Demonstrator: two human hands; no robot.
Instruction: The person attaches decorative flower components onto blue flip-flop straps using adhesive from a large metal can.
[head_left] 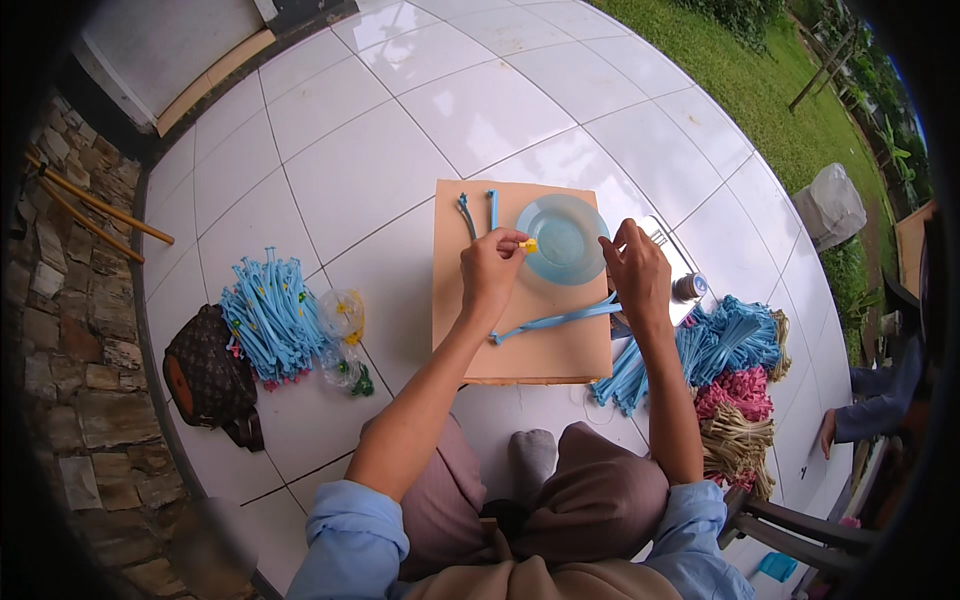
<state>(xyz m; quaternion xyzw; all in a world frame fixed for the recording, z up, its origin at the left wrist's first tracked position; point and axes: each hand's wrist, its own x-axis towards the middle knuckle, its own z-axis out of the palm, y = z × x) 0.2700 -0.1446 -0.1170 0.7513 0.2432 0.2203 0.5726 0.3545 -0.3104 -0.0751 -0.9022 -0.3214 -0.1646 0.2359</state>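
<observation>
One yellow piece point(530, 245) is poking from the left hand point(489, 270), fingertips clamping it beside the blue plate point(565, 240); the right hand point(643, 272) is curling opposite, whether gripping anything I cannot tell.

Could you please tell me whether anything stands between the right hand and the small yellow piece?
Nothing visible does: the gap between the right hand and the yellow piece in the left hand looks open, with the clear dish beneath.
</observation>
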